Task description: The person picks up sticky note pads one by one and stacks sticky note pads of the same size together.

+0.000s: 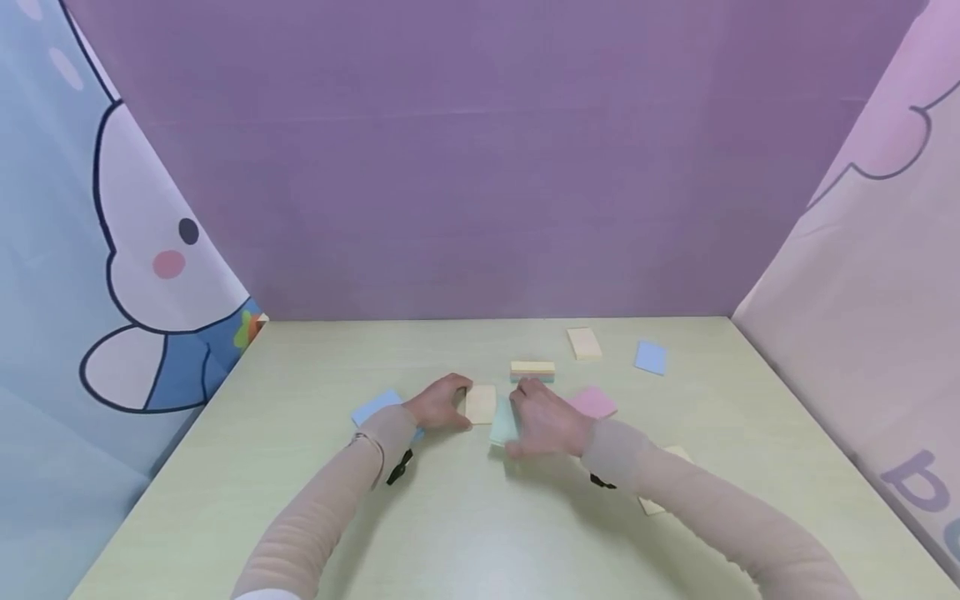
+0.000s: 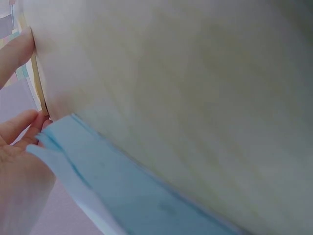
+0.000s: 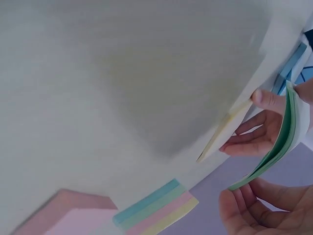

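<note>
On the left of the table, my left hand [image 1: 441, 403] grips a pale yellow sticky-note pad [image 1: 482, 405], thumb and fingers at its opposite edges. Just right of it, my right hand [image 1: 547, 421] pinches a mint-green sticky-note pad [image 1: 503, 423]. In the right wrist view the green pad [image 3: 281, 142] is bent and its sheets fan slightly apart. A blue pad [image 1: 378, 406] lies partly under the left wrist; its sheets also show in the left wrist view. Beyond the right fingers sits a small striped stack [image 3: 156, 208] in blue, green, pink and yellow.
A pink pad [image 1: 594, 402] lies right of the right hand. Farther back are a cream pad [image 1: 584, 343] and a blue pad [image 1: 650, 357]. The right forearm partly covers cream paper [image 1: 651, 506]. A purple wall [image 1: 495, 167] and printed side curtains enclose the table.
</note>
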Available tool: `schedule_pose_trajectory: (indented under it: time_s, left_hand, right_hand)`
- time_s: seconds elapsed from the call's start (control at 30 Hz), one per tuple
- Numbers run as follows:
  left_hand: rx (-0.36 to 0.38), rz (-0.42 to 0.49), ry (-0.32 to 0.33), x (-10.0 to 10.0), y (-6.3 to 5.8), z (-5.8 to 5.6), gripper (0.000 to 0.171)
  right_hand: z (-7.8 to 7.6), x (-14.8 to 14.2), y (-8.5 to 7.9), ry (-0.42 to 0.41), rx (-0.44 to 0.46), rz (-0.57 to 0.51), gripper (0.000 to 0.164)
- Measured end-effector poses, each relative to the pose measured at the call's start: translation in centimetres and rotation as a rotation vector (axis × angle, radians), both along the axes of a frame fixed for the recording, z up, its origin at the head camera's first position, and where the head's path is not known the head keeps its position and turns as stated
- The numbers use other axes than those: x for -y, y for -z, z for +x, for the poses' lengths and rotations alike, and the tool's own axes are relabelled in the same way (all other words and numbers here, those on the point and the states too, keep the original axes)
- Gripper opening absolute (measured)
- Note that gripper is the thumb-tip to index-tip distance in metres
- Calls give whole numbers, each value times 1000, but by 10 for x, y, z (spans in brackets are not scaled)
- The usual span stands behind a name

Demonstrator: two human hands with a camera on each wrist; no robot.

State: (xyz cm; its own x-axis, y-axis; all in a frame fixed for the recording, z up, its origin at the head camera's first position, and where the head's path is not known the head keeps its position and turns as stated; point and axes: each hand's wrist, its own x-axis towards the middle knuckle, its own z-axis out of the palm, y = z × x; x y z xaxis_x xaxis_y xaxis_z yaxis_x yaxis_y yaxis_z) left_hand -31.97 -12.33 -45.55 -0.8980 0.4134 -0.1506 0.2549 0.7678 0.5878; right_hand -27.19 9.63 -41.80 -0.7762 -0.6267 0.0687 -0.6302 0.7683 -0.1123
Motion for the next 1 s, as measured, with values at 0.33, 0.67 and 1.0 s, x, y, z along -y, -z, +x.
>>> schedule_pose_trajectory:
  time_s: [0.33, 0.67, 1.0]
  left_hand:
    - [1, 6, 8, 1, 0, -1, 70]
    - [6, 1, -1, -1, -2, -1, 72]
    - [-3, 6, 17, -2, -2, -3, 71]
  right_hand:
    - [-24, 12, -2, -26, -47, 44, 58]
    - [-43, 21, 1, -41, -62, 144, 60]
    - [-55, 29, 4, -31, -34, 186, 62]
